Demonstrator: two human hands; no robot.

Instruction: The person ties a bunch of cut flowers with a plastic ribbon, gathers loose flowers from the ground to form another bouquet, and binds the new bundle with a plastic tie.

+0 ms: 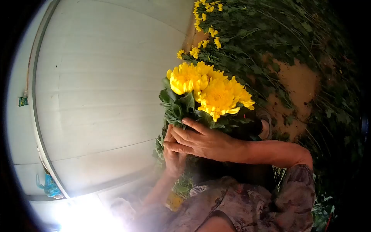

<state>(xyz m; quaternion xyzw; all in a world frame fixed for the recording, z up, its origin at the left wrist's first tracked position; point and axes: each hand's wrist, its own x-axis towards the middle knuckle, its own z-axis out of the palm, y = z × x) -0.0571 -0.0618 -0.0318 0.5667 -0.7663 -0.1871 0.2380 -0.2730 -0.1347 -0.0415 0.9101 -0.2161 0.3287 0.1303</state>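
Several large yellow chrysanthemums with dark green leaves form a bunch in front of my chest, blooms toward the top of the view. My right hand lies across the stems just below the leaves, its fingers bent round them. Behind it, my left hand grips the bunch from the left side, partly covered by the right fingers. The stems under both hands are mostly hidden.
Many cut stems with leaves lie on the brown floor at right, with smaller yellow blooms along their left edge. A pale panelled wall stands at left. A blue bag is at lower left. A shoe shows beyond my forearm.
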